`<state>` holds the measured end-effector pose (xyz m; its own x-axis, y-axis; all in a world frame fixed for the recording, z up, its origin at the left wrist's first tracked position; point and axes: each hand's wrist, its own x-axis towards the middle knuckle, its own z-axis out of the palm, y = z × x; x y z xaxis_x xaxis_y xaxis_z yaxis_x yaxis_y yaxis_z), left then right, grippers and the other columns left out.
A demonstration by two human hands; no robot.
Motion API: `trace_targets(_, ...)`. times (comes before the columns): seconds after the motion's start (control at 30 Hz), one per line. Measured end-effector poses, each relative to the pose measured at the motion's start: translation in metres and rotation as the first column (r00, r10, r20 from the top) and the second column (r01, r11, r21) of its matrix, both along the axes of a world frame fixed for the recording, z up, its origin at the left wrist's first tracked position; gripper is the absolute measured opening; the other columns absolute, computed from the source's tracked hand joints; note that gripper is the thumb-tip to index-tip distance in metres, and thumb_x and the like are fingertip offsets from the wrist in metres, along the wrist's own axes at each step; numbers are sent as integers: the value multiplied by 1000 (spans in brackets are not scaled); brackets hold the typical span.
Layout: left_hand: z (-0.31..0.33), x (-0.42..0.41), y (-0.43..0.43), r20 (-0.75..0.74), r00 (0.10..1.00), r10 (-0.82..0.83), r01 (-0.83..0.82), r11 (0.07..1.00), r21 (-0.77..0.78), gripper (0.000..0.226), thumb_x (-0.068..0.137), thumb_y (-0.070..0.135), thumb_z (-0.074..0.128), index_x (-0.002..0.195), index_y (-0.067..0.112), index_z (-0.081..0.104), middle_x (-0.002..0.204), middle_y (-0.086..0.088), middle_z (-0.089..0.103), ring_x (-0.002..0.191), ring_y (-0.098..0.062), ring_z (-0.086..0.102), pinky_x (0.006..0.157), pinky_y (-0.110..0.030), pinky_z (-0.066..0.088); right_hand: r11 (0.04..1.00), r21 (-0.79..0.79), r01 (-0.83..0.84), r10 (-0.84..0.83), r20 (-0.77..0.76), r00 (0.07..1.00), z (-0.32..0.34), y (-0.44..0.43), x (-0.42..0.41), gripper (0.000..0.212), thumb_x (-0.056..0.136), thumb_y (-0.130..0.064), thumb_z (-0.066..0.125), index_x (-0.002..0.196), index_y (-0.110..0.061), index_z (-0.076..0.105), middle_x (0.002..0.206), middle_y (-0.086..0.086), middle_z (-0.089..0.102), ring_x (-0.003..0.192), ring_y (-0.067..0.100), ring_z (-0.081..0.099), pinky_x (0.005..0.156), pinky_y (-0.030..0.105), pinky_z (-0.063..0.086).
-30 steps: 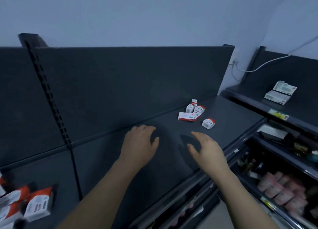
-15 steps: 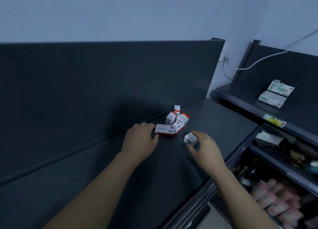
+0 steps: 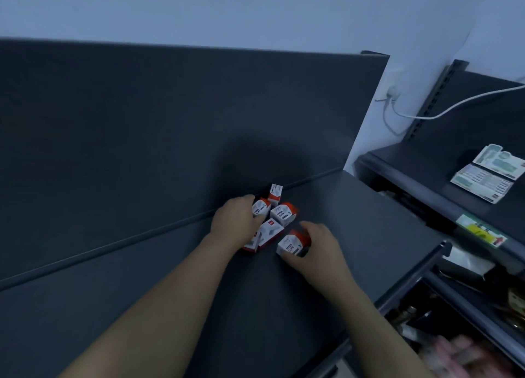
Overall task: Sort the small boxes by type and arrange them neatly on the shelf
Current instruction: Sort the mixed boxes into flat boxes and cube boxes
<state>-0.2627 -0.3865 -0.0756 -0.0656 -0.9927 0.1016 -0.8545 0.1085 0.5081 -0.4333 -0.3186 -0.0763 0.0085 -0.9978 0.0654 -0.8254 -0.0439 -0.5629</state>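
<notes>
1. Here, a small cluster of red-and-white boxes is seen on the dark shelf (image 3: 355, 221), close to its back panel (image 3: 170, 122).
2. The right hand (image 3: 321, 250) is wrapped around the nearest paper-clip box (image 3: 292, 245), fingers on its far side and thumb at its near lower edge; the box is tilted, and whether it is lifted clear of the shelf cannot be told.
3. The left hand (image 3: 235, 221) is curled over the left side of the cluster, its fingers against a second paper-clip box (image 3: 261, 207) and the hand partly covering a flat box (image 3: 270, 232); a firm grasp cannot be confirmed.
4. A third paper-clip box (image 3: 284, 213) lies just right of the second, and a narrow upright box (image 3: 275, 193) stands behind them at the back panel.
5. Sorting is judged to be barely begun, since the types are mixed and touching.
6. The upright box could be toppled if the left hand is pushed further back, as it stands narrow and tall.
7. The flat box could be dragged askew, because it is overlapped by the left hand and touched by neighbouring boxes.
8. The held box could slip if it is pinched only at its corners, being light and tilted.
</notes>
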Motion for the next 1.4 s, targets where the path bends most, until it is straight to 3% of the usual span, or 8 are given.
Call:
trace_targets(0.07, -2, -2, -5, -28, 999, 21, -21, 999, 27, 20, 89, 31, 59, 81, 13, 54, 79, -2, 60, 71, -19, 57, 66, -38, 52, 1000, -22, -17, 18, 28, 999, -1, -5, -3, 56, 76, -40, 77, 122, -20, 54, 116, -11, 38, 87, 0, 45, 69, 3, 34)
trace_targets(0.17, -2, 4, -1, -84, 995, 50, -50, 999, 1, 18, 88, 31, 60, 85, 13, 59, 78, -1, 63, 70, -20, 59, 65, -39, 53, 996, -70, -48, 54, 87, 995, -1, -11, -1, 39, 72, -41, 80, 102, -25, 60, 117, -13, 42, 87, -6, 49, 67, 0, 38)
trace_targets(0.33, 9, 38, 35, -273, 956, 111, -152, 979, -134, 20, 88, 19, 59, 108, 21, 58, 93, 6, 64, 80, -9, 59, 71, -32, 52, 975, -182, -128, 158, 157, 975, 1, -12, 25, 43, 69, -40, 81, 104, -25, 61, 111, -15, 48, 94, -8, 50, 73, 2, 40)
trace_targets(0.5, 12, 89, 91, -400, 898, 186, -280, 941, -190, 12, 88, 20, 58, 96, 23, 50, 93, 6, 57, 82, -9, 54, 66, -24, 43, 957, -167, -238, 280, 299, 912, -1, -2, 76, 49, 67, -33, 82, 106, -32, 53, 106, -12, 57, 94, 1, 58, 80, 21, 53)
trace_targets(0.67, 11, 144, 157, -523, 793, 313, -410, 908, -80, 23, 78, 15, 66, 81, 23, 44, 87, 0, 60, 80, -16, 56, 68, -32, 47, 911, -181, -370, 409, 305, 860, 4, 25, 138, 49, 68, -29, 81, 109, -33, 53, 105, -17, 56, 95, -2, 55, 83, 18, 47)
trace_targets(0.83, 5, 209, 232, -533, 719, 445, -535, 845, -16, 32, 77, 12, 71, 76, 17, 39, 81, 7, 62, 65, -8, 51, 56, -13, 39, 860, -191, -472, 510, 347, 787, 10, 70, 212, 42, 68, -30, 82, 99, -36, 55, 101, -16, 60, 92, -2, 57, 79, 17, 47)
trace_targets(1.2, 15, 371, 390, -455, 633, 627, -745, 653, -136, 27, 81, 4, 62, 79, 22, 43, 84, -3, 54, 67, -17, 51, 58, -19, 38, 744, -171, -646, 644, 444, 623, 2, 189, 380, 45, 71, -13, 78, 106, -33, 58, 111, -12, 49, 94, 6, 62, 85, 18, 50)
trace_targets(1.4, 14, 436, 414, -364, 649, 669, -747, 651, -135, 28, 84, 6, 61, 83, 27, 42, 80, 1, 54, 64, -13, 49, 56, -24, 36, 771, -66, -633, 602, 400, 691, -6, 214, 447, 46, 74, -13, 74, 117, -18, 57, 116, -4, 46, 95, 9, 59, 86, 21, 50)
